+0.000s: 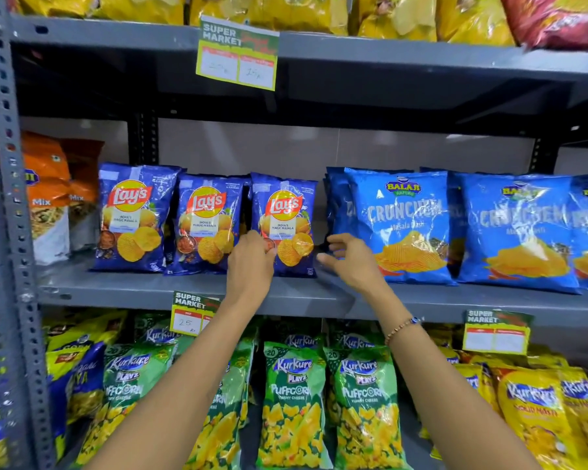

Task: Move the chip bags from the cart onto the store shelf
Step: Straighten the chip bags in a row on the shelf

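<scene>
Three dark blue Lay's chip bags stand upright on the grey middle shelf point(190, 290). My left hand point(252, 262) rests against the lower left corner of the rightmost Lay's bag point(286, 218), fingers curled on its edge. My right hand point(348, 257) hovers just right of that bag with fingers spread and nothing in it. The other two Lay's bags point(133, 215) point(207, 222) stand to the left. The cart is out of view.
Light blue Balaji Crunchem bags point(404, 222) fill the shelf's right side, orange mix packs point(48, 195) the left. Green Kurkure Puffcorn bags point(292, 401) sit on the shelf below, yellow bags above. A perforated grey upright point(7, 232) bounds the left. Price tags point(238, 52) hang from shelf edges.
</scene>
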{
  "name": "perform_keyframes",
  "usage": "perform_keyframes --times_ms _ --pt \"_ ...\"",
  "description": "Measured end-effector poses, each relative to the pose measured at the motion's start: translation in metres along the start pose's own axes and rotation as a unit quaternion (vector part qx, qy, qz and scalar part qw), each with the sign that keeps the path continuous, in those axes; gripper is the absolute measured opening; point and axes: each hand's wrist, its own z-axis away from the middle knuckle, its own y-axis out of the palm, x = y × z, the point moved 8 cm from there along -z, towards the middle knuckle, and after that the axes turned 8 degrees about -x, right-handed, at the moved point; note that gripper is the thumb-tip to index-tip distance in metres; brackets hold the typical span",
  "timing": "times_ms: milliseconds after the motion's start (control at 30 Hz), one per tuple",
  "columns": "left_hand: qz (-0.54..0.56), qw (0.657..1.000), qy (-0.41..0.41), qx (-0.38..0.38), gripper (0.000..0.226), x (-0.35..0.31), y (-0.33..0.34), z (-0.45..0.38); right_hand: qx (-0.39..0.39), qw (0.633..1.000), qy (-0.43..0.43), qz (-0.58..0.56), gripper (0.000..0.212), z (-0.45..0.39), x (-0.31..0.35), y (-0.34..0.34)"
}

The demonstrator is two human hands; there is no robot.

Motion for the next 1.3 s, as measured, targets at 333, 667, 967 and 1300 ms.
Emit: perform_keyframes --times_ms 333,667,967,1300 --pt "0.208 0.959 -0.003 0.195 0.056 -0.104 0.095 0.012 -0.169 0.983 0.049 0.046 0.065 -0.021 -0.079 -0.167" --pt "0.227 0.927 -0.144 0.264 0.065 -0.104 0.159 0.033 0.009 0.986 0.157 -0.054 0.034 -0.030 -0.146 -0.145" --pt "0.224 0.937 -0.159 0.216 0.067 -0.079 0.144 0.019 -0.001 0.988 0.108 -0.114 0.069 -0.034 -0.129 -0.120" --pt "0.235 0.921 -0.177 0.256 0.070 -0.077 0.150 0.027 0.017 0.983 0.105 -0.150 0.072 -0.037 -0.130 -0.115"
